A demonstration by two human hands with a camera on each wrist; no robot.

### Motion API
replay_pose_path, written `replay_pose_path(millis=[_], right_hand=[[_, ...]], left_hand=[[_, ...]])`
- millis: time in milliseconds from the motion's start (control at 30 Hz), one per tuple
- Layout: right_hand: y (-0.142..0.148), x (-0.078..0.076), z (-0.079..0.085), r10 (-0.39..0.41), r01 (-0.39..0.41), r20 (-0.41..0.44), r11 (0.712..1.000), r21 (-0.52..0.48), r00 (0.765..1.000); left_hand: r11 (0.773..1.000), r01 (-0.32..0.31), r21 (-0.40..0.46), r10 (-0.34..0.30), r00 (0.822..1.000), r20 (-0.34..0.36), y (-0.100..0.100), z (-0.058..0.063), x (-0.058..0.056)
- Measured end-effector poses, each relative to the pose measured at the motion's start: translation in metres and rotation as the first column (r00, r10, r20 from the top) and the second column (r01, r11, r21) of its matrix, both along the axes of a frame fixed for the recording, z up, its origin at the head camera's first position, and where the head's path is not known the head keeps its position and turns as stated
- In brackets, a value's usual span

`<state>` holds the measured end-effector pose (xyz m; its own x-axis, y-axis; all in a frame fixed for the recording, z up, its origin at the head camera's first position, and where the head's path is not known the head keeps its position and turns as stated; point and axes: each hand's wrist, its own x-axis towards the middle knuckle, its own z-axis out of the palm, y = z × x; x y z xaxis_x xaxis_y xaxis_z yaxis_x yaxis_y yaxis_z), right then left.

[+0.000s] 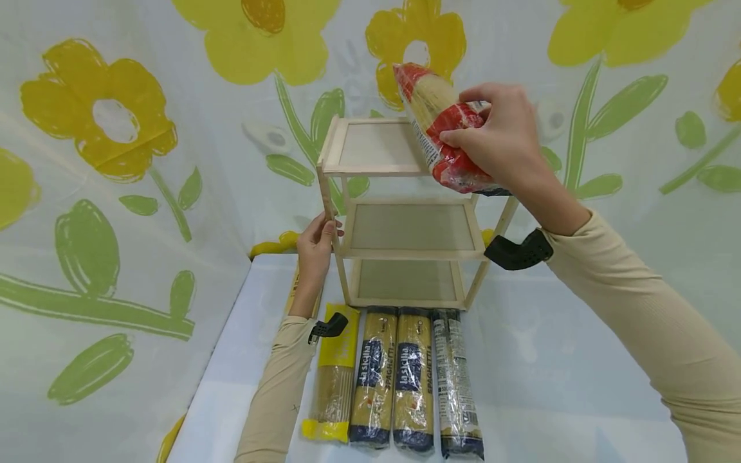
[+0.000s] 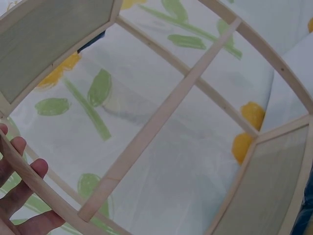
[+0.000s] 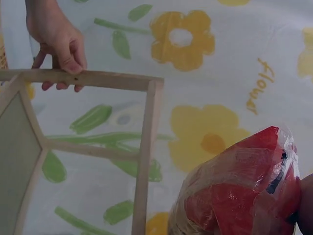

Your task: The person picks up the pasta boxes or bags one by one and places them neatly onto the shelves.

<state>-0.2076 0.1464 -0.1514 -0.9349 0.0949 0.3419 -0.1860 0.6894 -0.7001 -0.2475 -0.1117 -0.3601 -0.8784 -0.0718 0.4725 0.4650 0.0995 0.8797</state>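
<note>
My right hand (image 1: 506,132) grips a red pasta pack (image 1: 429,96) with a clear window showing pale yellow strands. It holds the pack tilted, over the right part of the top tier of a small wooden three-tier shelf (image 1: 376,146). In the right wrist view the red wrapper (image 3: 234,186) fills the lower right, beside the shelf frame. My left hand (image 1: 315,249) holds the left upright of the shelf at about middle-tier height. Its fingers (image 2: 39,166) wrap the wooden bar in the left wrist view.
In front of the shelf lie a yellow pasta pack (image 1: 336,379), two blue-labelled spaghetti packs (image 1: 373,373) and a pack with its printed back up (image 1: 457,386). Another yellow pack (image 1: 293,289) lies partly behind my left forearm. A flower-patterned sheet (image 1: 220,212) hangs behind the white table (image 1: 556,373).
</note>
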Motion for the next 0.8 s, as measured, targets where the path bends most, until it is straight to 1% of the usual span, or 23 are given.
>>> replay_pose_path(millis=[67, 133, 167, 233, 267, 367, 433, 500, 600, 667, 733, 800], right_hand=[[-0.003, -0.007, -0.003, -0.003, 0.003, 0.001, 0.999, 0.041, 1.000], [-0.005, -0.014, -0.005, -0.003, 0.003, -0.001, 0.994, 0.109, 1.000], [-0.007, -0.018, -0.006, -0.002, 0.002, 0.001, 0.989, 0.151, 1.000], [-0.010, -0.023, -0.006, 0.000, -0.001, 0.006, 0.966, 0.258, 1.000], [-0.012, -0.025, -0.006, 0.003, -0.004, 0.005, 0.947, 0.320, 1.000], [-0.021, -0.029, -0.006, 0.002, -0.006, 0.010, 0.876, 0.483, 1.000], [-0.029, -0.030, -0.008, -0.011, 0.000, 0.018, 0.837, 0.548, 1.000], [-0.036, -0.032, -0.010, -0.043, 0.017, 0.031, 0.805, 0.592, 0.999], [-0.046, -0.036, -0.013, -0.105, 0.029, 0.077, 0.753, 0.658, 0.992], [-0.051, -0.037, -0.015, -0.135, 0.024, 0.102, 0.707, 0.707, 0.986], [-0.053, -0.037, -0.018, -0.148, 0.015, 0.114, 0.670, 0.742, 0.982], [-0.054, -0.035, -0.020, -0.149, 0.011, 0.113, 0.650, 0.760, 0.982]], left_hand=[[1.000, -0.006, -0.005, 0.006, 1.000, -0.006, 0.000, -0.001, -0.001], [1.000, -0.013, -0.006, 0.013, 1.000, -0.006, 0.000, -0.002, -0.001], [1.000, -0.010, -0.002, 0.010, 1.000, -0.002, -0.001, -0.005, -0.003], [1.000, -0.008, 0.006, 0.008, 1.000, 0.011, -0.002, -0.011, -0.008], [1.000, -0.008, 0.008, 0.008, 1.000, 0.018, -0.003, -0.014, -0.011], [1.000, -0.011, 0.013, 0.011, 1.000, 0.024, -0.005, -0.025, -0.018], [1.000, -0.023, 0.008, 0.023, 1.000, 0.014, -0.006, -0.026, -0.019], [1.000, -0.025, 0.008, 0.025, 1.000, 0.001, -0.007, -0.026, -0.020], [1.000, -0.025, 0.004, 0.025, 1.000, -0.010, -0.007, -0.025, -0.019], [1.000, -0.019, 0.008, 0.019, 1.000, -0.005, -0.007, -0.024, -0.018], [1.000, -0.021, 0.005, 0.021, 1.000, -0.003, -0.005, -0.018, -0.014], [1.000, -0.014, 0.007, 0.014, 1.000, -0.005, -0.003, -0.012, -0.009]])
